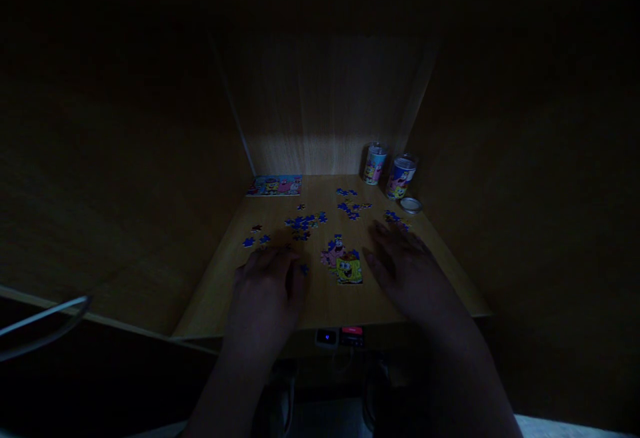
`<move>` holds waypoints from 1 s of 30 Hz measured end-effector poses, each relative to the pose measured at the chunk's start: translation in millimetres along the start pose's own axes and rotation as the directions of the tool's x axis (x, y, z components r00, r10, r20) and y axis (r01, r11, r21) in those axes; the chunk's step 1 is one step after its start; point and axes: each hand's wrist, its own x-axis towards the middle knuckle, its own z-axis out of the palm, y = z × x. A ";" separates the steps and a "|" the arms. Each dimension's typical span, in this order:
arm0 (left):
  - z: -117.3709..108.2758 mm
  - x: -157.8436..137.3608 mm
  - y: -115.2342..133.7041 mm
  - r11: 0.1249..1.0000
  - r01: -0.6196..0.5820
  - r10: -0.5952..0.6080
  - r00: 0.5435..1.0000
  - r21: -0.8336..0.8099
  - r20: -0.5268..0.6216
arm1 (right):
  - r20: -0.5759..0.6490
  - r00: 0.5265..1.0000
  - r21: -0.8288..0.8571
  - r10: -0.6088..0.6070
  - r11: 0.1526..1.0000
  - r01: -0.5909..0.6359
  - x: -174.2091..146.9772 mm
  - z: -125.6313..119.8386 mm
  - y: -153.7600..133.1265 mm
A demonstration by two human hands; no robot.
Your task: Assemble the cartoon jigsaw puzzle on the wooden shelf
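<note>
A partly joined jigsaw puzzle [349,268] lies between my hands, showing a yellow square cartoon character and a pink one. On its left, my left hand [265,281] is curled low over the tabletop, thumb close to the index finger; its fingertips and anything in them are hidden. A loose blue puzzle piece [304,269] lies just beside that thumb. My right hand [403,261] is open to the right of the joined part, palm down, thumb apart from the fingers. Beyond its fingertips is a small group of puzzle pieces [393,217].
Loose pieces [303,221] lie mid-table, with another cluster [350,210] farther right. A cartoon picture card [275,185] is at the back left. Two printed cans [375,166] [399,181] and a round lid [411,205] stand back right. Wooden panels enclose the dim tabletop [215,298].
</note>
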 end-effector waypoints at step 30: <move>-4.8 -0.6 9.4 1.000 0.026 -0.027 0.996 0.014 0.081 | 0.139 0.987 0.036 -0.082 0.996 0.078 28.2 13.6 -37.5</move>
